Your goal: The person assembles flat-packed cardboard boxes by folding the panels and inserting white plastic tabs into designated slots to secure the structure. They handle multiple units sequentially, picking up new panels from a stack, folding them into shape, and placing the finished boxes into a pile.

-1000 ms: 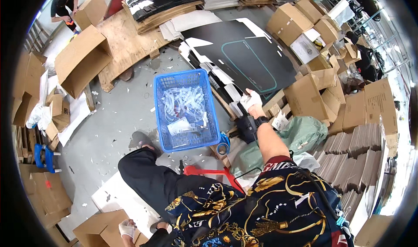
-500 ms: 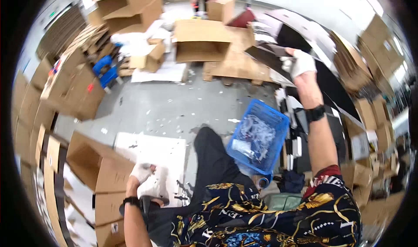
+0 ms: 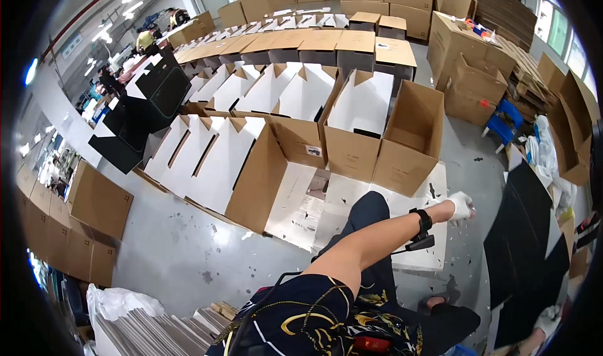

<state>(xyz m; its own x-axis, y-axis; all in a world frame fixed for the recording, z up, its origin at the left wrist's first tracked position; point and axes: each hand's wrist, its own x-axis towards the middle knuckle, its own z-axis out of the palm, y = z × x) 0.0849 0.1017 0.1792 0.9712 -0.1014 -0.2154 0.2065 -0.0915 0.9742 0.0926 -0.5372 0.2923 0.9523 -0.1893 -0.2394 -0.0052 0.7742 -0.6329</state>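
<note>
My left hand [image 3: 461, 209], in a white glove with bare fingertips, reaches out over the floor. Its fingers are loosely bent and apart, and nothing shows in them. At the lower right edge, my gloved right hand [image 3: 549, 319] is closed on the edge of a large black sheet [image 3: 520, 230] with white parts along its side. The sheet stretches away from that hand, beside an open-topped brown carton [image 3: 408, 139]. White boards [image 3: 363, 102] stand inside the neighbouring cartons. Under my left forearm lies a flat white sheet [image 3: 414, 230] scattered with small black scraps.
Rows of cartons [image 3: 320, 41] fill the far middle. Black panels [image 3: 147, 98] lean at the left, near more brown cartons [image 3: 94, 230]. A blue stool [image 3: 502, 125] and wooden pallets [image 3: 524, 80] stand at the right. Grey boards [image 3: 151, 334] are stacked at the lower left. People [image 3: 146, 41] are far off.
The view has swung left toward the rows of cartons. My right hand has left the pile with the black sheet in its grip. My left hand is now stretched forward, off my lap.
</note>
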